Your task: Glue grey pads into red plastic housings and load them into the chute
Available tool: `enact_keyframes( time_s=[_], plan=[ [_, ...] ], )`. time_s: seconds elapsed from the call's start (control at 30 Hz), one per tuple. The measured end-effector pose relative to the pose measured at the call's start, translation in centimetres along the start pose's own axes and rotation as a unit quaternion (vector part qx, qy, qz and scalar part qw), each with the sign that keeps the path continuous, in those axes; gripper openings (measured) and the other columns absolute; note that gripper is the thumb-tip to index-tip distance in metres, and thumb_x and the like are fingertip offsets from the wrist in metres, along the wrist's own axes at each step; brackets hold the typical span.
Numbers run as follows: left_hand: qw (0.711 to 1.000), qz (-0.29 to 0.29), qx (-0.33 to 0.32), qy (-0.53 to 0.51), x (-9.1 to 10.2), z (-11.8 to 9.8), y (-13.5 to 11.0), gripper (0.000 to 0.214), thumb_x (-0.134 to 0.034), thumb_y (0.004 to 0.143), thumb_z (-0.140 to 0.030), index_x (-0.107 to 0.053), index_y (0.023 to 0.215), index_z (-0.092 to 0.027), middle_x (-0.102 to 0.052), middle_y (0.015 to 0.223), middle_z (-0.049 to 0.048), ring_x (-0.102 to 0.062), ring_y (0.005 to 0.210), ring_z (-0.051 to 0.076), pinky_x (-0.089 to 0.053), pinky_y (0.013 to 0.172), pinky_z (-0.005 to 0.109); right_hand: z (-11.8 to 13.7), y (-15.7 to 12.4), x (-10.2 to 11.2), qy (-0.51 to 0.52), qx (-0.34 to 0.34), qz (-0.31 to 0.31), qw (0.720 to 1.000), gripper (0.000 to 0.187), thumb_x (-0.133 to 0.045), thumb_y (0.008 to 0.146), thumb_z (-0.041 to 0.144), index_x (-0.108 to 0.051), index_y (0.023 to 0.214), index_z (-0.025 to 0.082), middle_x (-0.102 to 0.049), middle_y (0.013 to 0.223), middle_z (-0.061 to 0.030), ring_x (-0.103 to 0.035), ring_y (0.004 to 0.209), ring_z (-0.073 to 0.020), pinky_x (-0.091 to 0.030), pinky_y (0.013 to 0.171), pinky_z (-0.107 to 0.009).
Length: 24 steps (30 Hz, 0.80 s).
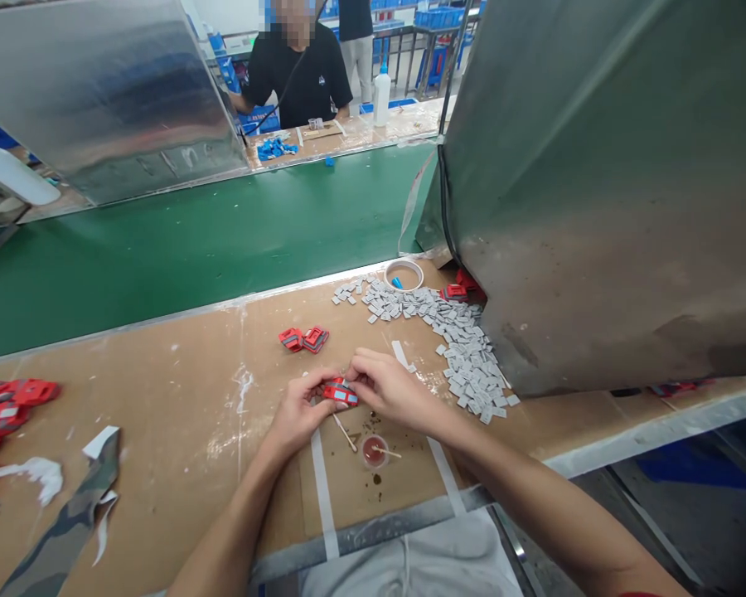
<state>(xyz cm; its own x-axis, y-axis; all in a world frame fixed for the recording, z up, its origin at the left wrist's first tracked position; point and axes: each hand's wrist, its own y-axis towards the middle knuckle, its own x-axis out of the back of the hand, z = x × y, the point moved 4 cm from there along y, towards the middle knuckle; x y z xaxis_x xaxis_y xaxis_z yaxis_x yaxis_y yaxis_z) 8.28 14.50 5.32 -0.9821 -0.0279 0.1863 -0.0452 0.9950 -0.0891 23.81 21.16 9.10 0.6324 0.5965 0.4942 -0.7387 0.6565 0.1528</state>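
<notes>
My left hand (299,412) is closed around the left end of a red toy car body (341,392) with pale window pieces. At its right end, the fingers of my right hand (382,385) are pinched together against the car; whatever lies between them is hidden. A small cup of reddish liquid (375,451) sits below my hands with a thin stick in it, and a cotton swab (345,433) lies just left of the cup. Two more red toy car bodies (304,339) rest on the table beyond my hands.
Many small grey rectangular pieces (472,365) spread at the right beside a tape roll (404,274) and a metal panel (609,199). Red parts (6,410) and a camouflage strip (68,514) lie left. Past the green belt (224,236) sits a person (298,75).
</notes>
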Motion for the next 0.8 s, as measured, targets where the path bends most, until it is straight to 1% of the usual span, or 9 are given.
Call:
enact_keyframes(
  time_s=[0.1, 0.17, 0.27, 0.37, 0.5, 0.6, 0.7, 0.8],
  plan=[
    [1.000, -0.004, -0.010, 0.001, 0.2, 0.0, 0.0, 0.031, -0.079, 0.072, -0.029, -0.073, 0.099, -0.015, -0.075, 0.094, 0.0069, -0.068, 0.086, 0.021, -0.053, 0.081, 0.028, -0.7, 0.1, 0.0, 0.079, -0.041, -0.001, 0.996, 0.009, -0.061, 0.083, 0.010, -0.057, 0.080, 0.018, -0.061, 0.079, -0.0007, -0.055, 0.068, -0.0125, -0.041, 0.062, -0.022],
    [1.000, -0.005, -0.017, 0.013, 0.2, 0.0, 0.0, 0.031, -0.078, 0.073, -0.029, -0.074, 0.100, -0.016, -0.076, 0.097, 0.0074, -0.068, 0.088, 0.021, -0.052, 0.082, 0.028, -1.0, 0.2, 0.0, 0.115, -0.063, 0.013, 0.991, 0.006, -0.063, 0.085, 0.016, -0.059, 0.082, 0.017, -0.064, 0.078, -0.0013, -0.057, 0.067, -0.0129, -0.043, 0.062, -0.023],
    [1.000, 0.001, -0.021, 0.022, 0.3, 0.0, -0.1, 0.031, -0.078, 0.073, -0.028, -0.075, 0.102, -0.016, -0.076, 0.098, 0.0079, -0.068, 0.089, 0.021, -0.052, 0.082, 0.028, -1.1, 0.3, 0.0, 0.141, -0.081, 0.026, 0.986, 0.005, -0.063, 0.086, 0.018, -0.061, 0.083, 0.016, -0.066, 0.077, -0.0023, -0.059, 0.068, -0.0138, -0.044, 0.062, -0.024],
    [0.999, 0.004, -0.023, 0.027, 0.3, 0.0, 0.0, 0.031, -0.076, 0.073, -0.025, -0.076, 0.103, -0.016, -0.077, 0.099, 0.0083, -0.069, 0.089, 0.022, -0.053, 0.082, 0.028, -1.1, 0.4, 0.2, 0.155, -0.086, 0.031, 0.984, 0.004, -0.063, 0.087, 0.017, -0.063, 0.083, 0.015, -0.068, 0.080, -0.0037, -0.060, 0.070, -0.0144, -0.045, 0.064, -0.025],
    [0.999, 0.008, -0.028, 0.038, 0.4, 0.1, 0.1, 0.029, -0.077, 0.072, -0.025, -0.077, 0.101, -0.017, -0.078, 0.098, 0.0075, -0.069, 0.088, 0.022, -0.053, 0.082, 0.029, -1.4, 0.4, 0.3, 0.154, -0.081, 0.045, 0.984, 0.003, -0.063, 0.087, 0.015, -0.065, 0.084, 0.015, -0.071, 0.083, -0.0045, -0.062, 0.072, -0.0149, -0.046, 0.067, -0.025],
    [0.998, 0.013, -0.028, 0.052, 0.5, 0.0, 0.1, 0.029, -0.077, 0.072, -0.025, -0.077, 0.100, -0.018, -0.078, 0.100, 0.0069, -0.070, 0.090, 0.023, -0.052, 0.085, 0.030, -1.5, 0.4, 0.2, 0.125, -0.076, 0.049, 0.988, 0.005, -0.064, 0.085, 0.013, -0.067, 0.081, 0.015, -0.073, 0.082, -0.0044, -0.064, 0.073, -0.0155, -0.046, 0.068, -0.025],
    [0.997, 0.001, -0.022, 0.067, 0.6, 0.1, 0.0, 0.029, -0.077, 0.073, -0.024, -0.077, 0.102, -0.018, -0.079, 0.100, 0.0070, -0.071, 0.090, 0.023, -0.053, 0.085, 0.030, -1.6, 0.4, 0.0, 0.079, -0.086, 0.021, 0.993, 0.007, -0.067, 0.083, 0.012, -0.067, 0.077, 0.015, -0.073, 0.078, -0.0041, -0.064, 0.070, -0.0159, -0.044, 0.065, -0.025],
    [0.997, -0.017, -0.029, 0.073, 0.7, 0.2, -0.1, 0.029, -0.077, 0.073, -0.026, -0.077, 0.102, -0.018, -0.079, 0.101, 0.0079, -0.072, 0.091, 0.024, -0.053, 0.085, 0.031, -1.7, 0.4, -0.4, 0.071, -0.098, -0.007, 0.993, 0.007, -0.069, 0.081, 0.012, -0.068, 0.075, 0.015, -0.072, 0.075, -0.0034, -0.062, 0.068, -0.0157, -0.042, 0.063, -0.025]
  ],
)
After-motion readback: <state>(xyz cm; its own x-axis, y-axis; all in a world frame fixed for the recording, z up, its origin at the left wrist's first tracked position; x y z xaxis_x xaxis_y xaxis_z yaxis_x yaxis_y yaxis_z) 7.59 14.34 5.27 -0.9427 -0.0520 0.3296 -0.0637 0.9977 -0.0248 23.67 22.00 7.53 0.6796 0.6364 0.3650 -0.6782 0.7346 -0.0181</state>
